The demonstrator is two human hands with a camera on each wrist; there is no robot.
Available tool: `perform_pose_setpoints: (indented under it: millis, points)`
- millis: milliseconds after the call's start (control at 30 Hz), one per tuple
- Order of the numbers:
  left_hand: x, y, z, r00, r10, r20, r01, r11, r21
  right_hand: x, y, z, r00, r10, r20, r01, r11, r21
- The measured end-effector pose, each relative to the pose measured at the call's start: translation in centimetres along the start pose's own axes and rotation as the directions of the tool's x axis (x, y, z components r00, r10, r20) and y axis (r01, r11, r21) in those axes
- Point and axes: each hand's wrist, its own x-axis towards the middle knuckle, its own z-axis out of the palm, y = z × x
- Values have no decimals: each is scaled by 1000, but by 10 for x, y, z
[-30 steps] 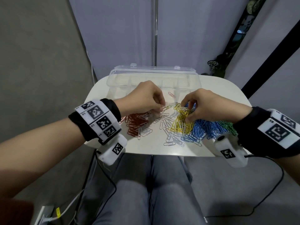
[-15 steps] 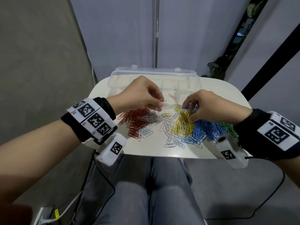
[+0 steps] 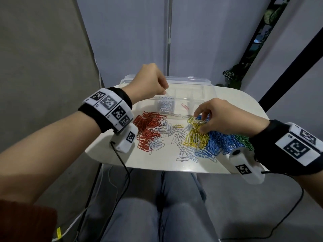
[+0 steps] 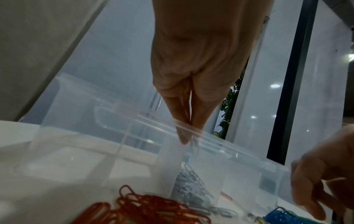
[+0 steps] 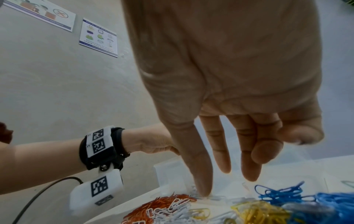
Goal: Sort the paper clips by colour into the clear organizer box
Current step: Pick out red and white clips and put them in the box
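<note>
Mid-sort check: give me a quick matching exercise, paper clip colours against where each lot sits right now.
Things:
1. white clips in the box
2. red clips
3. yellow clips
4. green clips

Places:
A. table, far right of the pile
B. a front compartment of the clear organizer box
C. table, far left of the pile
D. table, under the right hand

Pairs: 1-B, 2-C, 3-D, 4-A

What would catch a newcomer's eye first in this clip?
The bright spread of paper clips on the white table: red clips at left, yellow clips in the middle, blue clips at right. Behind it, the left hand hangs over the clear organizer box, above its pile of white clips.
</note>
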Motion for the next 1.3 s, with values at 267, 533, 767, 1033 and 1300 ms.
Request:
perform_pose_setpoints:
  millis: [267, 533, 767, 1033, 1300]
  points:
    - [-33, -6, -27, 991, 53, -120, -74, 980, -183, 6, -37, 21, 968, -244, -53, 240, 968, -78]
    - [-66, -45, -52, 984, -27, -177, -24, 959, -283, 41, -101, 55, 901, -432, 50, 421, 838, -347]
    - [-82, -58, -41, 994, -56, -90, 33, 972, -232, 56, -105, 67, 904, -410, 121, 425, 825, -373]
    - [-86, -69, -25, 990, -89, 110, 92, 996, -15, 65, -105, 66, 934, -356, 29, 348, 890, -293]
    - [-88, -66, -17, 966, -122, 227, 46, 949, 312, 73, -92, 47, 952, -271, -142, 265, 962, -62]
